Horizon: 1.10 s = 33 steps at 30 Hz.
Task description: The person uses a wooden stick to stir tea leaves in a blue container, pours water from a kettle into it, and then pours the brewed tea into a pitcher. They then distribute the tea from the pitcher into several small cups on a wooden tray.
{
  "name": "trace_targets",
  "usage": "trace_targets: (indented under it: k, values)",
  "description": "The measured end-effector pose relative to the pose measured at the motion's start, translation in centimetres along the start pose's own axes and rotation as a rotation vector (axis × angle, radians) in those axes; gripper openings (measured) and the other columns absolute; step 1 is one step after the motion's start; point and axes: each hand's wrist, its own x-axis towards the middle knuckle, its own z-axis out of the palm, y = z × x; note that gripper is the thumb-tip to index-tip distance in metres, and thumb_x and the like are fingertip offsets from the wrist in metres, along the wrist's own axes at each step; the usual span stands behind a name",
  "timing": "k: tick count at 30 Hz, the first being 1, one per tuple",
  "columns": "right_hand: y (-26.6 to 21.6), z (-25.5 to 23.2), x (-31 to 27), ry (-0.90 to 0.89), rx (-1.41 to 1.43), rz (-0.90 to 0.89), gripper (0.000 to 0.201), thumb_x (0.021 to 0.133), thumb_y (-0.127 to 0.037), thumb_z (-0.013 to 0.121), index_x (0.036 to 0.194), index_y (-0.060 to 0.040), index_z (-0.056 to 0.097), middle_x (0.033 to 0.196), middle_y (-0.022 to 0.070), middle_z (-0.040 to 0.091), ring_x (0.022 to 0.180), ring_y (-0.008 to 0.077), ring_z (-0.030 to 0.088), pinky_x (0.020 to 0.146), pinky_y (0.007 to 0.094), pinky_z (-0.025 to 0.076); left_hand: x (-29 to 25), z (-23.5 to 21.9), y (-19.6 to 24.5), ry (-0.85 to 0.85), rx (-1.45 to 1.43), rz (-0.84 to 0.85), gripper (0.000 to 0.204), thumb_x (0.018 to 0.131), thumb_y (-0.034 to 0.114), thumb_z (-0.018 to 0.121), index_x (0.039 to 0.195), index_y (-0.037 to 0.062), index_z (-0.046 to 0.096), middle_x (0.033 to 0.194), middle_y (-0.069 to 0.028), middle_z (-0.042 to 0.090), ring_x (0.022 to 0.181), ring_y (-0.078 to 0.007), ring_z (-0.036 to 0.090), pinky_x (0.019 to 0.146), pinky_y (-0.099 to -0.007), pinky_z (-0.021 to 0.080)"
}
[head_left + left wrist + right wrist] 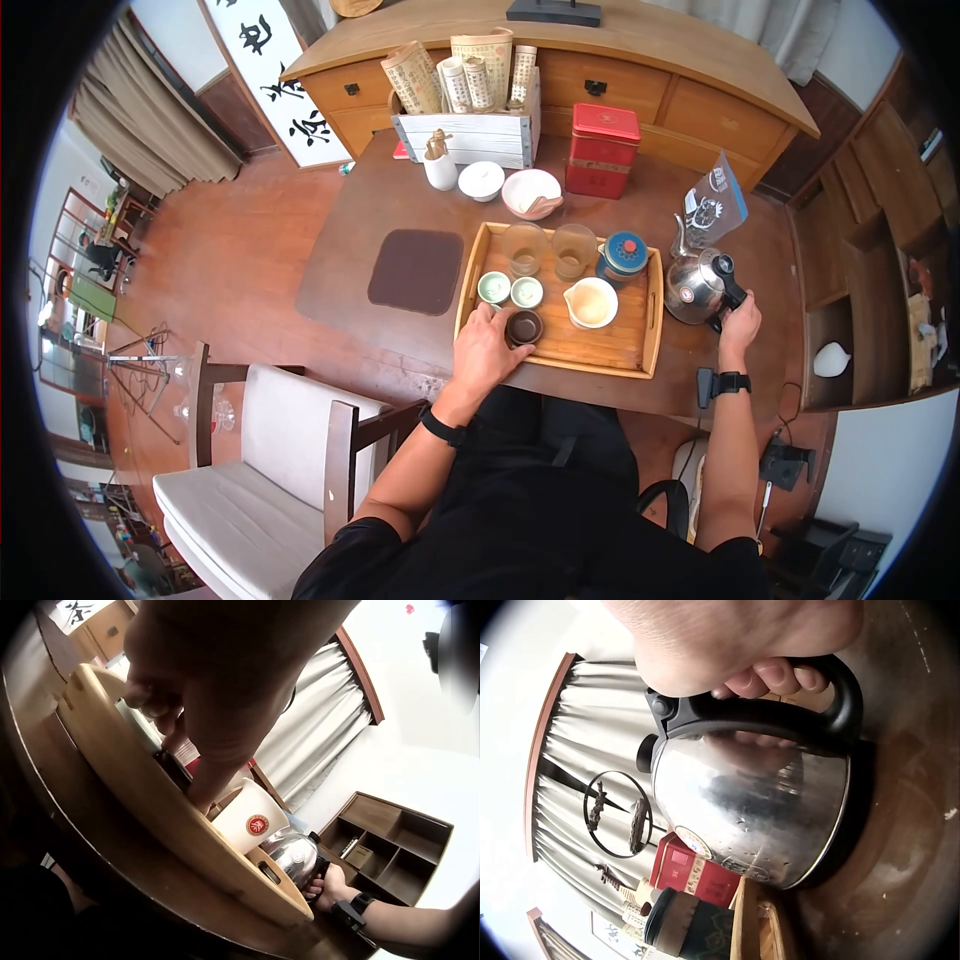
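Since the kettle (690, 287) has a metal body, it is likely to be fairly heavy, more so if there is water in it, though its fill cannot be seen; its shell looks stiff, smooth and slick, and possibly hot. It stands upright towards the right edge of the table (335, 265), just beside the right rim of the tray (590, 367). The black handle (754, 714) is the place to take hold, near the middle of its long bar, clear of the shiny side. There the right hand (740, 325) grips it, the fingers (774, 675) curled through the loop and holding the bar. At the tray's near left corner, the left hand (480, 355) holds the dark cup (524, 328), fingers and thumb narrow about its sides; how firmly they press cannot be told. That cup looks small, light, rigid and probably brittle, so a gentle hold low on opposite walls should suit it, with little squeeze at the rim. Two pale green cups (527, 292) (493, 287) sit just beyond it, close enough to be knocked, and a white pitcher (592, 302) with amber liquid stands to its right, easily spilled if bumped.
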Motion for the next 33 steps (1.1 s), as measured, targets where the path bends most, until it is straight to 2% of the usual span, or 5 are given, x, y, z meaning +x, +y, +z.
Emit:
trace_targets:
  k: [10, 19, 21, 25, 33]
  values:
    - [-0.9, -0.1, -0.6, -0.045, 0.037, -0.005, 0.061, 0.114, -0.034, 0.042, 0.077, 0.0038, 0.071, 0.059, 0.0052, 0.062, 0.047, 0.0135, 0.051, 0.049, 0.0328, 0.038, 0.1, 0.1, -0.4, -0.012, -0.049, -0.018, 0.063, 0.075, 0.033, 0.096, 0.128, 0.0100, 0.073, 0.118, -0.0130, 0.064, 0.115, -0.0343, 0.065, 0.097, -0.0470, 0.056]
    - [-1.1, -0.1, -0.6, -0.014, 0.006, -0.033, 0.054, 0.114, -0.037, 0.045, 0.079, -0.0003, 0.067, 0.056, -0.0003, 0.052, 0.044, 0.0111, 0.046, 0.043, 0.0298, 0.034, 0.7, 0.3, -7.3, 0.448, -0.403, -0.172, 0.039, 0.091, 0.017, 0.079, 0.074, 0.0009, 0.047, 0.072, -0.0125, 0.051, 0.062, -0.0286, 0.050, 0.061, -0.0439, 0.042]
    - [-1.1, -0.6, -0.9, 0.013, -0.117, -0.133, 0.042, 0.114, -0.031, 0.049, 0.096, 0.0012, 0.068, 0.074, 0.0028, 0.063, 0.062, 0.0121, 0.058, 0.057, 0.0288, 0.045, 0.2, 1.5, -9.6, 0.493, -0.469, -0.243, 0.048, 0.097, 0.016, 0.075, 0.069, -0.0005, 0.039, 0.065, -0.0074, 0.039, 0.062, -0.0154, 0.037, 0.058, -0.0380, 0.035]
    - [-2.5, -0.7, -1.7, 0.256, -0.148, -0.402, 0.025, 0.112, -0.023, 0.057, 0.112, 0.0008, 0.066, 0.098, 0.0053, 0.067, 0.086, 0.0127, 0.063, 0.077, 0.0287, 0.052, -0.9, 2.9, -11.3, 0.500, -0.493, -0.276, 0.046, 0.098, 0.013, 0.071, 0.069, -0.0013, 0.038, 0.065, -0.0122, 0.037, 0.060, -0.0210, 0.037, 0.057, -0.0420, 0.035]
    - [-15.5, 5.4, -10.6, -0.465, -0.294, -0.735, 0.025, 0.093, -0.005, 0.076, 0.116, -0.0021, 0.068, 0.113, 0.0116, 0.070, 0.096, 0.0271, 0.069, 0.082, 0.0357, 0.056, -1.3, 3.2, -10.4, 0.505, -0.437, -0.271, 0.046, 0.100, 0.015, 0.069, 0.069, -0.0018, 0.040, 0.065, -0.0148, 0.041, 0.058, -0.0263, 0.039, 0.057, -0.0439, 0.036]
